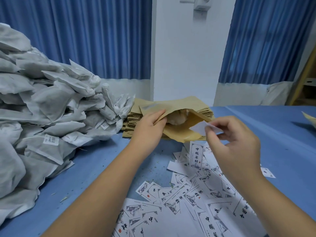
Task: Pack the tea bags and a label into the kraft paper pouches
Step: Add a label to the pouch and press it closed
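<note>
While the pouch (pixel 177 132) lies tilted up near the far edge of the table (pixel 273 125), mouth gaping toward the right, all eyes go to the label (pixel 198 128). The left hand (pixel 147 127) has the pouch's upper lip, fingers curled over the paper and thumb under it, spreading the mouth wide. A pale tea bag (pixel 177 117) shows inside. Over comes the right hand (pixel 234 139), thumb and forefinger pinching the white label and the other fingers loosely curled. The label's leading corner sits right at the opening, by the look of it touching the lower lip.

What does a clean finish call for? Probably this: hold the mouth spread and slide the label in flat along the inner wall beside the tea bag, not jammed against it. Release only once the label is past the lip, so it neither creases nor springs back out.

Beneath the pouch rests a stack of flat pouches (pixel 131 120). A big heap of tea bags (pixel 42 108) crowds the left edge. Loose labels (pixel 188 202) lie strewn along the near edge toward the right corner.
</note>
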Action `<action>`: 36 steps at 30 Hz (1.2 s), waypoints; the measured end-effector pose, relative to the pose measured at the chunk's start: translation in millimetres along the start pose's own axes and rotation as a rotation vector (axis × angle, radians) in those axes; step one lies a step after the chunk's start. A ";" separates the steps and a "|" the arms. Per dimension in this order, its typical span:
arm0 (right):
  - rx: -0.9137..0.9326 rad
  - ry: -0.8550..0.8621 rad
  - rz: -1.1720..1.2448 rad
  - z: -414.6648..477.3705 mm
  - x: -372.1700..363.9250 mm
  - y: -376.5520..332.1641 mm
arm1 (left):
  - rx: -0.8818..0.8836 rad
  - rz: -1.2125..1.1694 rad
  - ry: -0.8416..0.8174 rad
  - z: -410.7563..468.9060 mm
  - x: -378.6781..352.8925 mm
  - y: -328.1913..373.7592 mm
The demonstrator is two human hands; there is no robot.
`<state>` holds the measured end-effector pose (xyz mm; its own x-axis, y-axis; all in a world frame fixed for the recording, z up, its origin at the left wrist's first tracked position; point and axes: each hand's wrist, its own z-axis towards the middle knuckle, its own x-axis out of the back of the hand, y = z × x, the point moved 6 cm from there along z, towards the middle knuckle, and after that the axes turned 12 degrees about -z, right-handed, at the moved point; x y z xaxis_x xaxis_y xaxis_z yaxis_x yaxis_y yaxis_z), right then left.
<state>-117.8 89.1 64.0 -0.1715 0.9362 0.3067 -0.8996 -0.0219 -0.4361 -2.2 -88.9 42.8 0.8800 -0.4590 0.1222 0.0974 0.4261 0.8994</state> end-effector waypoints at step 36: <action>0.363 -0.520 -0.343 30.5 -70.4 -26.5 | -0.172 -0.058 0.004 6.5 1.1 12.8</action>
<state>-94.2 13.1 79.8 0.0575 0.6250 0.7785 -0.9983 0.0438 0.0386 -3.1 -89.0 57.1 0.8725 -0.4835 0.0703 0.2258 0.5267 0.8195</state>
